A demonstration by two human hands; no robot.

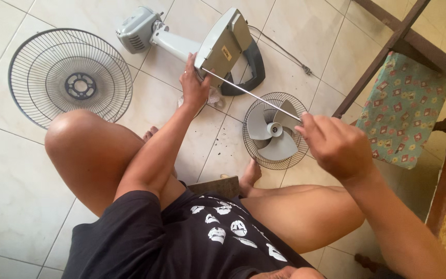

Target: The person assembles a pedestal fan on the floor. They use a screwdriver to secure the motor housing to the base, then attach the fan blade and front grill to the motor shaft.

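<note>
A right hand (336,147) pinches the near end of a long screwdriver (251,95), its shaft running toward ten o'clock into the fan base (223,44) — steadied by the left hand (194,88), fingers wrapped on its edge. One grille (275,130) cradles the blade (270,132); another grille (69,77) lies empty at ten o'clock.

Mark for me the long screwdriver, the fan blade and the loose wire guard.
Long screwdriver (251,93), head view, middle of its metal shaft.
Fan blade (273,129), head view, its round hub inside the smaller guard.
Loose wire guard (80,85), head view, dark centre ring of the big grille on the left.
</note>
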